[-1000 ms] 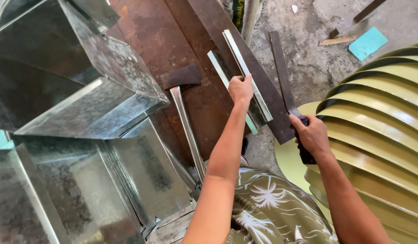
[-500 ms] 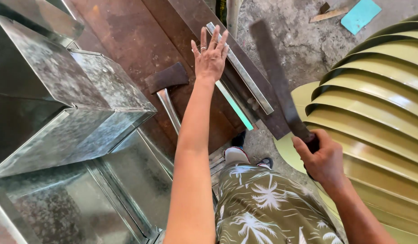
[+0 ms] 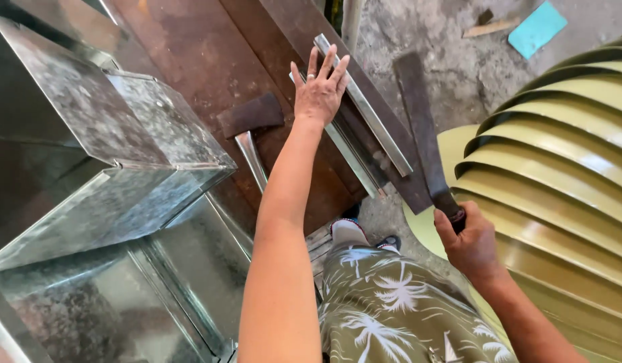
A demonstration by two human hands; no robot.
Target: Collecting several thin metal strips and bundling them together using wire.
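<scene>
My left hand [image 3: 319, 87] is open now, fingers spread, palm hovering over or lightly on the two long galvanised strips [image 3: 364, 111] that lie on the rusty brown surface [image 3: 190, 60]. A sec ago that hand was curled on the strips' upper end — it has let go since and flattened out, so the strips look placed, side by side, running diagonally down toward me. Can't tell if the palm actually presses them or just floats above.

Right hand [image 3: 469, 242] is clenched round the handle of a long dark flat blade [image 3: 418, 114] — same grip as before, but the blade has swung up: it now points away from me, just right of the strips, w/ its tip near the concrete floor [image 3: 452, 60].

Just left of my forearm, a hammer-like tool w/ dark head and shiny metal shaft [image 3: 252, 128] rests on the surface, untouched. Far left: folded sheet-metal duct pieces [image 3: 109, 175]. At right, a pale yellow ribbed fan-like shell [image 3: 566, 154]. My read — strips set, blade readied.
</scene>
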